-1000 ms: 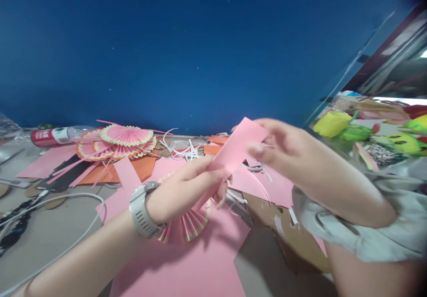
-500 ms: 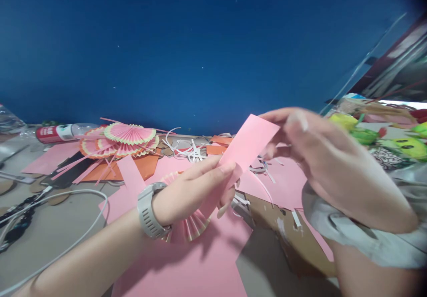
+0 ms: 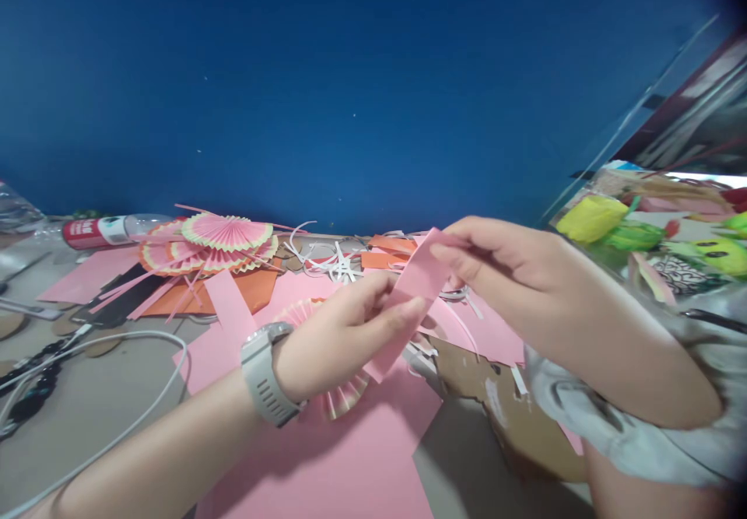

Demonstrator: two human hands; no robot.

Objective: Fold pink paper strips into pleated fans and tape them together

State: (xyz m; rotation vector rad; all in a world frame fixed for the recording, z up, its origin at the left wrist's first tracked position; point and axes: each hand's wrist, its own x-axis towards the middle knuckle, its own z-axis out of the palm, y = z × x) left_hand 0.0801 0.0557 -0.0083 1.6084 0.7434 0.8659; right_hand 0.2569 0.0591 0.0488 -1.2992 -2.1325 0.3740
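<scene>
A pink paper strip [image 3: 421, 274] is held up between my two hands, slanting from lower left to upper right. My left hand [image 3: 362, 328], with a grey watch on its wrist, is closed on the strip's middle, thumb on top. At the strip's upper end my right hand [image 3: 496, 274] pinches the edge between thumb and fingers. Below my left hand lies a pleated pink paper fan [image 3: 344, 398], partly covered by that hand. Under it spreads a large pink sheet [image 3: 327, 464].
Finished-looking pleated rosettes [image 3: 227, 239] are stacked at the left, near a plastic bottle [image 3: 96, 231] and a white cable [image 3: 175, 340]. White paper scraps [image 3: 338, 262] lie at the back. Brown cardboard [image 3: 513, 418] is at the right, and a blue wall [image 3: 350, 99] stands behind.
My right hand has moved down and left and now pinches the strip's upper end. The strip's top has come lower, seemingly folded over at that end.
</scene>
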